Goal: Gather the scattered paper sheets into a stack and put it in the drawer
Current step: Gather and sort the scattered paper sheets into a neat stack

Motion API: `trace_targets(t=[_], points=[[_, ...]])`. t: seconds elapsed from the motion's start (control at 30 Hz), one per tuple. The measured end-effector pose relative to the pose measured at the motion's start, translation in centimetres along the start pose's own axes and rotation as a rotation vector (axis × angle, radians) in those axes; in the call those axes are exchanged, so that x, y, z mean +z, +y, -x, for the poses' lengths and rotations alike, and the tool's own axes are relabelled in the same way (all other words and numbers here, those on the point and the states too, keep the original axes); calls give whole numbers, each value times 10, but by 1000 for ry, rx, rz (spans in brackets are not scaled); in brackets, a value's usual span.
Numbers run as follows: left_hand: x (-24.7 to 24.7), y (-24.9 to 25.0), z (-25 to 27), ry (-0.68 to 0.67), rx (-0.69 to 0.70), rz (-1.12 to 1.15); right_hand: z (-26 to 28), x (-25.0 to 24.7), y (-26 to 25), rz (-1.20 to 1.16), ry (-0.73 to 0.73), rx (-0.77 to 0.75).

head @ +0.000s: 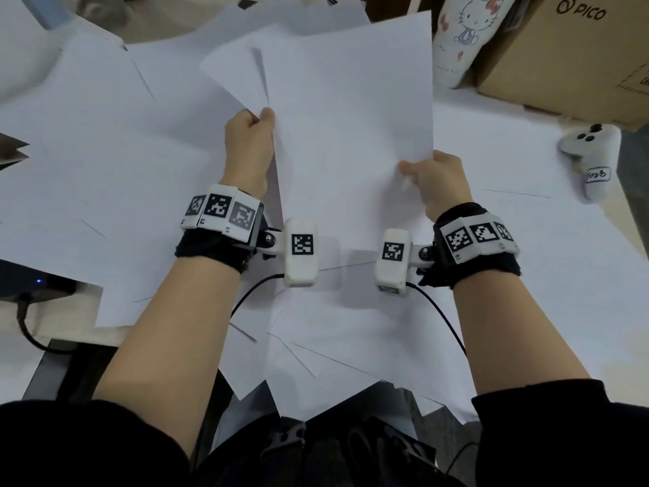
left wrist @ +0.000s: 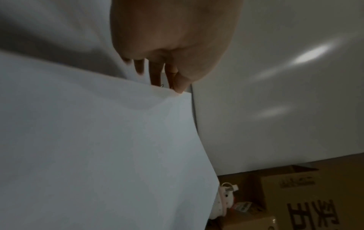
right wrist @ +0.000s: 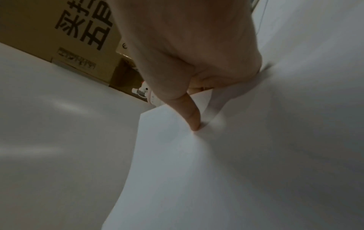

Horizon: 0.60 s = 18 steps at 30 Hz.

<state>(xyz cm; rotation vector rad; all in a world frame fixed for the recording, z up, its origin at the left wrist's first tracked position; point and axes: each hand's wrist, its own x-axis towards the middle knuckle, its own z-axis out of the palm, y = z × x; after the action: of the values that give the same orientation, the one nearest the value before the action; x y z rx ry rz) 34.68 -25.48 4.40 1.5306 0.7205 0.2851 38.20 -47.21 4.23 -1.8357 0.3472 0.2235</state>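
Several white paper sheets (head: 105,177) lie scattered and overlapping across the table. Both hands hold up a few sheets (head: 351,110) above them. My left hand (head: 251,135) pinches the left edge of those sheets, thumb on top. My right hand (head: 430,177) pinches their lower right corner. In the left wrist view the left hand (left wrist: 169,74) has its fingers behind a sheet (left wrist: 98,147). In the right wrist view the right hand (right wrist: 197,109) presses its thumb on the held sheet (right wrist: 216,171). No drawer is in view.
A cardboard box (head: 576,54) and a cartoon-cat bottle (head: 467,33) stand at the back right. A white controller (head: 590,156) lies near the right table edge. A dark device (head: 28,282) with a cable sits at the left edge.
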Motion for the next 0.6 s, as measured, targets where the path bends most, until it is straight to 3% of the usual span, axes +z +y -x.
trace_targets(t=[0.17,0.37,0.6], points=[[-26,13,20,-8,61,242,12,-2,-11,-67,9,-54],[-52,-3,58,60,136,148,40,-3,-12,12,-45,-125],[-82,-22,94,-22,88,102,70,4,-3,256,-107,-114]])
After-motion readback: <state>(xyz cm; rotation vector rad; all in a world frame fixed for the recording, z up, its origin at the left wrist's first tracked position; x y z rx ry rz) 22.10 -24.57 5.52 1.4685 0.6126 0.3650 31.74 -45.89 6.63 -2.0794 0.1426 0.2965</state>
